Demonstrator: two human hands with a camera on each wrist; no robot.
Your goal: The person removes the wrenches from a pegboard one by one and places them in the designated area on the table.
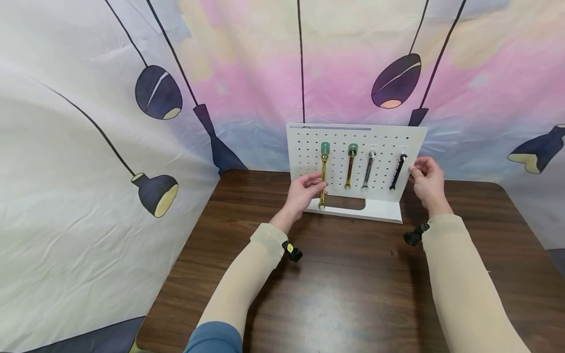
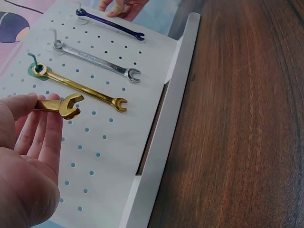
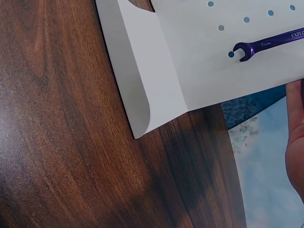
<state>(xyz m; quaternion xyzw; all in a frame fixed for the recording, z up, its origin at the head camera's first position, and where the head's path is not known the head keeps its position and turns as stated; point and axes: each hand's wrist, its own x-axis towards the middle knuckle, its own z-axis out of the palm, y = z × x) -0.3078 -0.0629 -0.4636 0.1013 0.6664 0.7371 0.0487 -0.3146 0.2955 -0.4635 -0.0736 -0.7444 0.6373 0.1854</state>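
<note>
A gold combination wrench (image 1: 323, 170) is pinched between the thumb and fingers of my left hand (image 1: 303, 193); its open end (image 2: 71, 106) points out of the grip. In the head view its ring end lies at a green hook (image 1: 325, 147) on the white pegboard (image 1: 304, 169). My right hand (image 1: 429, 185) holds the board's right edge, thumb at the front. Between my hands hang a second gold wrench (image 2: 83, 89), a silver wrench (image 2: 97, 61) and a dark purple wrench (image 3: 270, 43). Part of the held wrench is hidden by my left thumb in the left wrist view.
The board's white base (image 1: 383, 211) stands on a brown wooden table (image 1: 344, 279), near its back edge. Behind hangs a cloth backdrop (image 1: 251, 98) with printed lamps. Each wrist carries a small black camera (image 1: 292, 252).
</note>
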